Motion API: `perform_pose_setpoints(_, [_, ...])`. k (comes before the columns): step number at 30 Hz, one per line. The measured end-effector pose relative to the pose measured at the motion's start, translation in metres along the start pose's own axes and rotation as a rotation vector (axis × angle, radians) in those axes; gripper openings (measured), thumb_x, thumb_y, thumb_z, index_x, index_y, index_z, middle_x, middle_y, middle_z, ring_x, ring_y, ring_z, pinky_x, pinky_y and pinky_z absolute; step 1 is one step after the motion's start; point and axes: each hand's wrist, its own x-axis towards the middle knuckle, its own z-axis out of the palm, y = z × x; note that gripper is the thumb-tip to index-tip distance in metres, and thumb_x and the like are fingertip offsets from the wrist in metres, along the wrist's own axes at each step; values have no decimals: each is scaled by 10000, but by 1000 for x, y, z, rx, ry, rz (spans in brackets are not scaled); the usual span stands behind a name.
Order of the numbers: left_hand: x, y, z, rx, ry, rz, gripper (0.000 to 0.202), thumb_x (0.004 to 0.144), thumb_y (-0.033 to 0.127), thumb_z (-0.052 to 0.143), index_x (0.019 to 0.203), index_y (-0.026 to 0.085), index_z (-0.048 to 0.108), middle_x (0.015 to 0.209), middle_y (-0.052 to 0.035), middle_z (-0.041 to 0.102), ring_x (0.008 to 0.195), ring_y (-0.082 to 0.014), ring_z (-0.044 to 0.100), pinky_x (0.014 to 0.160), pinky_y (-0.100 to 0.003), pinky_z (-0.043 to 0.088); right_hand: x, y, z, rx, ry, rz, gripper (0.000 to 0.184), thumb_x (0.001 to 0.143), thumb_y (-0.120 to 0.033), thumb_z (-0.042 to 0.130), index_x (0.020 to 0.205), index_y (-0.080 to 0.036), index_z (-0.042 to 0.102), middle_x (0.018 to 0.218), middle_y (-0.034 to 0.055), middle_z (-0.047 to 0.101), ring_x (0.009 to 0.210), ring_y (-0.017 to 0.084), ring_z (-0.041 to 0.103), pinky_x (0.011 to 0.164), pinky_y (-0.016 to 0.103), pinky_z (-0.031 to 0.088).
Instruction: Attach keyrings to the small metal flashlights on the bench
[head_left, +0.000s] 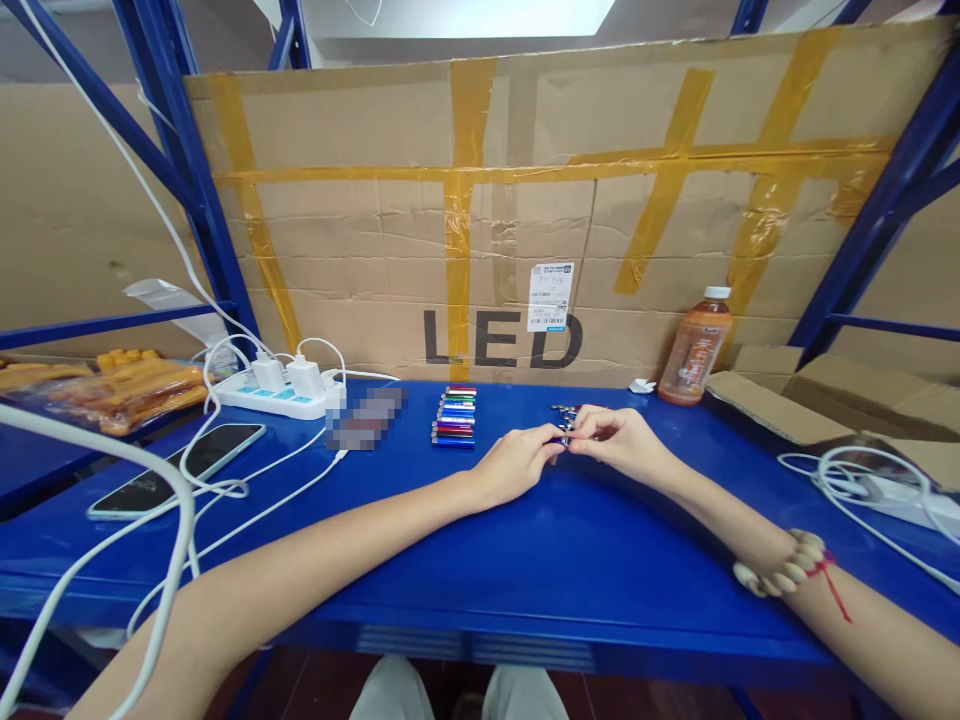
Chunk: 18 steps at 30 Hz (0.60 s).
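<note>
My left hand (514, 468) and my right hand (621, 440) meet over the middle of the blue table, fingertips pinched together. Between them is a small shiny metal piece (565, 440), with a dark bluish bit at the left fingers. The fingers cover most of it, so its exact kind cannot be made out. Just behind the fingers lie several small metal parts (564, 409), partly hidden by my right hand. Left of my hands, a neat column of small coloured metal tubes (454, 417) lies side by side, in red, green, blue and silver.
On the left are a white power strip (281, 398) with chargers, a phone (180, 470) and loose white cables. A drink bottle (694, 348), an open cardboard box (847, 405) and a coiled cable (862, 475) stand right. A tall cardboard sheet (375, 250) closes off the back.
</note>
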Motion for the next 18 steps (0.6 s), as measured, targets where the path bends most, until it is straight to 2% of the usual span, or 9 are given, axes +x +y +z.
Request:
perform_pose_setpoints(8, [1,-2,0,-11,51,-40,213,876,258,349,912,193,549,835,0,626,794,-130,585,752,-227,431,-2,-1,3,-115,59,-89,331,663,-460,637,537,-158,589,617,38,545,582,123,493,527,256,380])
perform_pose_setpoints(14, [1,-3,2,-49,101,-2,224,870,266,369,942,189,566,803,-1,629,753,-122,587,739,-220,440,-2,-3,4,-103,72,-85,369,677,-475,617,510,-157,531,608,31,513,553,110,463,510,252,371])
perform_pose_setpoints(18, [1,-3,3,-43,112,-36,224,865,275,383,981,203,561,817,5,635,764,-123,591,738,-222,444,-1,-3,5,-73,81,-78,367,663,-482,626,515,-158,537,616,27,502,554,104,459,495,243,371])
